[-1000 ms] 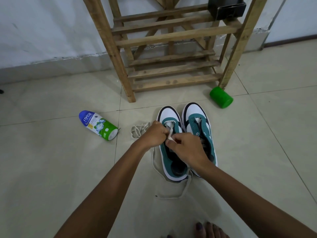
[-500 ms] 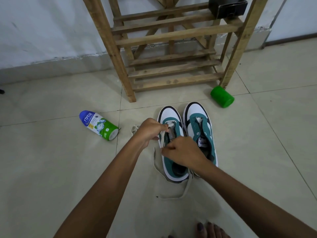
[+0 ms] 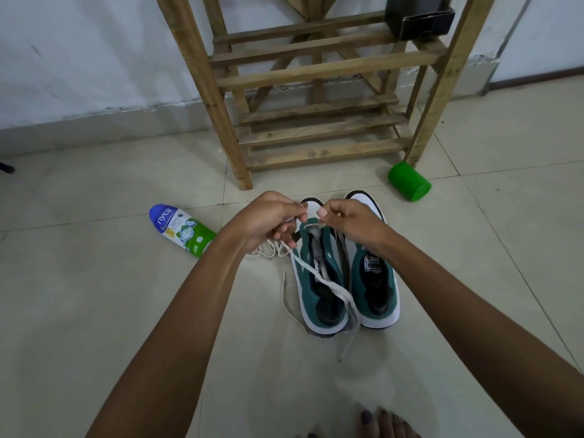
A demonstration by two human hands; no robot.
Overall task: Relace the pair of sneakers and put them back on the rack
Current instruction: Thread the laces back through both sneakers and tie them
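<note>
Two green-and-white sneakers, side by side and touching on the floor (image 3: 94, 311): left sneaker (image 3: 319, 279) and right sneaker (image 3: 376, 279), long axes running away from the person, toes toward the wooden rack (image 3: 316, 74), heel openings toward the camera. Left hand (image 3: 268, 221) raised over the toe of the left sneaker, fingers curled, pinching a white lace (image 3: 328, 284). Right hand (image 3: 350, 224) just beside it, over the toe end of the pair, thumb and forefinger pinching the same lace near its front eyelets. From the left hand, lace slanting down across the left sneaker's opening and trailing past the heels onto the tiles. A second, loose lace (image 3: 268, 249) bunched on the floor under the left hand.

Beyond both hands, rack slats bare on the lower shelf; a black box (image 3: 417, 17) on an upper shelf, contents hidden. Outward of the left hand, a blue-and-green bottle (image 3: 183, 230) lying on its side. Beyond and outward of the right hand, a green cup (image 3: 409, 181) on its side by the rack's leg, inside not visible. Open tile on both outer sides of the hands. Toes (image 3: 379, 425) at the near edge.
</note>
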